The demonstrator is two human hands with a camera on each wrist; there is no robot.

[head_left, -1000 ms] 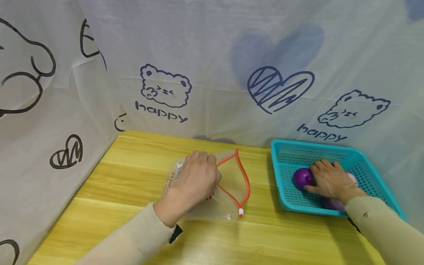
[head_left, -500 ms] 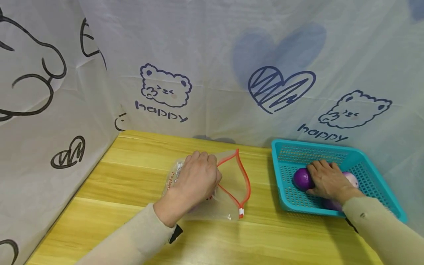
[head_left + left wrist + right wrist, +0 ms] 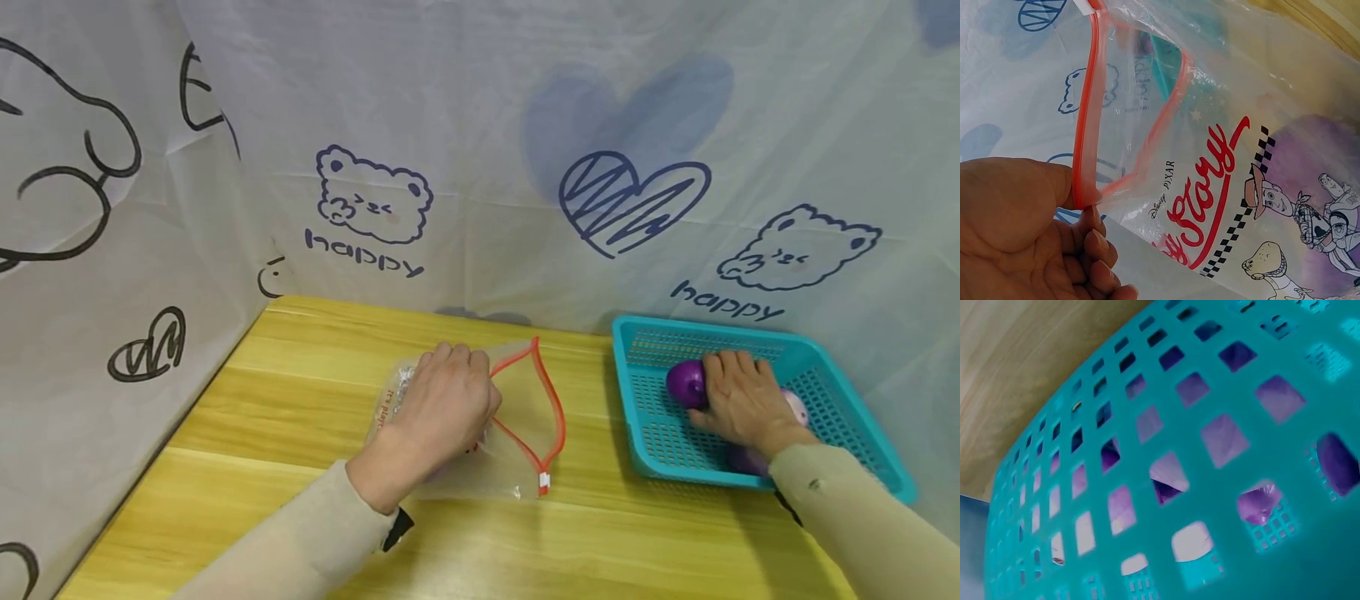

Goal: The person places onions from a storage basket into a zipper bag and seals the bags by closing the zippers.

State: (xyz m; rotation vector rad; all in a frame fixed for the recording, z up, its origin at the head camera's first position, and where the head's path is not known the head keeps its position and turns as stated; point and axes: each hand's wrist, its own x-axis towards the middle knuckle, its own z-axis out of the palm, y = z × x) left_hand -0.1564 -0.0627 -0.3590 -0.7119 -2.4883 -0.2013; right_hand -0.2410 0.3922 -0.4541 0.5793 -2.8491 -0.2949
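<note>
Inside the basket (image 3: 697, 476), the round purple ball (image 3: 683, 384) sits just left of the right hand (image 3: 742, 402), the nearer one, beside its thumb; whether that hand grips anything, I cannot tell. The bag (image 3: 504, 468) gapes toward it. Only the left wrist view shows the left hand (image 3: 1025, 231) pinching the bag's red rim.

Left hand (image 3: 447, 402) curled, right hand (image 3: 745, 403) palm-down
</note>
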